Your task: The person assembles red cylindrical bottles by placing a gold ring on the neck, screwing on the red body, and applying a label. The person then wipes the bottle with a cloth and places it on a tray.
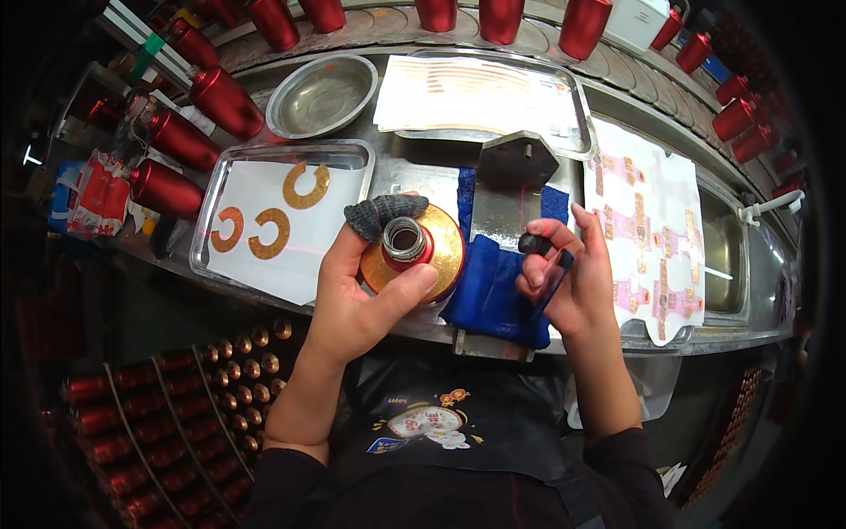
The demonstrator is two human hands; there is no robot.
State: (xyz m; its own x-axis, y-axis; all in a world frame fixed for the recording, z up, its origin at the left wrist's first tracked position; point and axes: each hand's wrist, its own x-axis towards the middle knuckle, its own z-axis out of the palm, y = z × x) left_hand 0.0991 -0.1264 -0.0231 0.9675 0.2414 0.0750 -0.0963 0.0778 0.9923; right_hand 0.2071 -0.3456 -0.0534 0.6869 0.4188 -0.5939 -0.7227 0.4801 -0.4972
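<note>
My left hand (357, 286) grips a red bottle by its shoulder, its open threaded neck (404, 239) facing up. A gold ring-shaped label (448, 247) lies around the neck on that shoulder. One finger of this hand wears a grey knitted finger cover (379, 214). To the right, my right hand (577, 273) is raised with its fingers curled around a thin dark flat blade, like a scraper (552, 284). A black cover (531, 243) sits on one of its fingertips. Between the hands, a blue cloth (493, 286) drapes over a metal stand with an upright plate (518, 163).
Left, a metal tray (208, 231) carries white paper with 3 gold C-shaped labels (269, 234). A steel bowl (322, 95) and a paper-stacked tray (586, 132) lie behind. Patterned label sheets (652, 238) lie right, beside a sink (727, 291). Red bottles (498, 19) line the far conveyor.
</note>
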